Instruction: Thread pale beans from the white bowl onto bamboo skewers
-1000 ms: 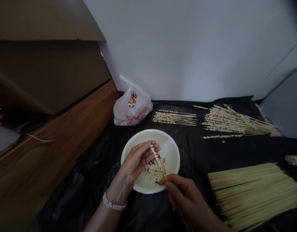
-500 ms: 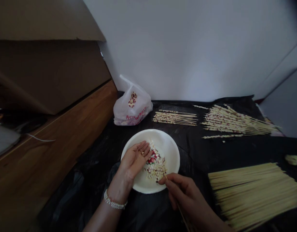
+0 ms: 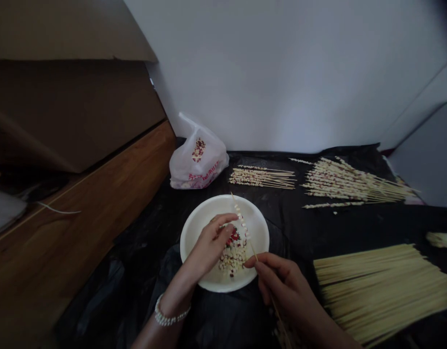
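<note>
Right hand (image 3: 281, 276) grips a beaded stick (image 3: 254, 252) by its bare section; left hand (image 3: 212, 240), unclenched, is above the bowl (image 3: 190, 220).

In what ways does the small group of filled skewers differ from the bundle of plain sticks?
The small group of filled skewers carries pale and reddish pieces; the plain sticks look bare. The group has few skewers, while the plain sticks form a wide, dense layer. Both lie on black plastic sheeting.
</note>
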Motion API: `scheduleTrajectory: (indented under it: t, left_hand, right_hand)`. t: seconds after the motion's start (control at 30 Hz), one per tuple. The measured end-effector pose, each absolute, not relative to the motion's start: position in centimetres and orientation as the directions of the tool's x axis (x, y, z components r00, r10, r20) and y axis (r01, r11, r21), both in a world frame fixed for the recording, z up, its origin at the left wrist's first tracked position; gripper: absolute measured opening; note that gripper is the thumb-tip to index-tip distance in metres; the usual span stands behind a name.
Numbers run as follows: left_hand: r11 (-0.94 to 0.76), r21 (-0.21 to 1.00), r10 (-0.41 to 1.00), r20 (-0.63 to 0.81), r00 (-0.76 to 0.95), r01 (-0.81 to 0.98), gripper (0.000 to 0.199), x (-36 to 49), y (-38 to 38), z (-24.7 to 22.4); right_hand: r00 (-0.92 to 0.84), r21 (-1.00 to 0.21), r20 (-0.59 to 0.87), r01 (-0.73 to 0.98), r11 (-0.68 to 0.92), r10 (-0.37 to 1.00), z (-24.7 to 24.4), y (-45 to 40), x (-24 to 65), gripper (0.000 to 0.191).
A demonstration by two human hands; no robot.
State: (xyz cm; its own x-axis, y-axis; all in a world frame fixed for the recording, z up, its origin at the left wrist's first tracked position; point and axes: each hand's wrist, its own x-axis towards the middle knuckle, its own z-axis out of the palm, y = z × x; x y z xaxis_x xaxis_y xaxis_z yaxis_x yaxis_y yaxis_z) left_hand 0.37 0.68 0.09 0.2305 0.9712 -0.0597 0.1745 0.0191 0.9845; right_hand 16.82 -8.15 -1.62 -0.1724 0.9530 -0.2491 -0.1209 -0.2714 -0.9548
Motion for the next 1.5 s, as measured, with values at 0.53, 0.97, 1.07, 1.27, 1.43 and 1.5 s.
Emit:
scheduleTrajectory:
  t: [0.53, 0.97, 1.07, 1.27, 1.43, 1.5]
  left_hand:
    - [-0.437, 0.616, 0.734, -0.178, 0.656, 0.656, 0.031, 0.4, -1.0, 0.5]
    - [-0.345, 0.670, 0.728, -0.251, 0.638, 0.657, 0.026, 0.1, -0.8, -0.4]
    - [-0.306, 0.729, 0.792, -0.162, 0.589, 0.612, 0.022, 0.3, -0.3, -0.6]
    - [0.105, 0.988, 0.969, -0.127, 0.214, 0.112, 0.019, 0.3, 0.9, 0.5]
    - [0.572, 0.569, 0.818, -0.452, 0.356, -0.591, 0.013, -0.6, 2.1, 1.6]
    - [0.612, 0.391, 0.757, -0.542, 0.365, -0.688, 0.016, -0.8, 2.4, 1.6]
  right_hand:
    - [-0.187, -0.979, -0.184, -0.050, -0.197, 0.965, -1.6, -7.9, 17.1, 0.036]
    - [-0.201, -0.973, -0.183, -0.101, -0.206, 0.962, -1.9, -8.1, 17.0, 0.030]
    - [-0.188, -0.964, -0.216, -0.116, -0.240, 0.958, -1.9, -8.2, 16.9, 0.029]
    - [-0.164, -0.955, -0.233, -0.146, -0.257, 0.959, -1.8, -8.2, 16.7, 0.032]
    - [-0.205, -0.956, -0.236, -0.124, -0.265, 0.950, -2.0, -8.1, 16.6, 0.035]
    - [-0.214, -0.957, -0.235, -0.121, -0.264, 0.948, -1.9, -8.1, 16.5, 0.035]
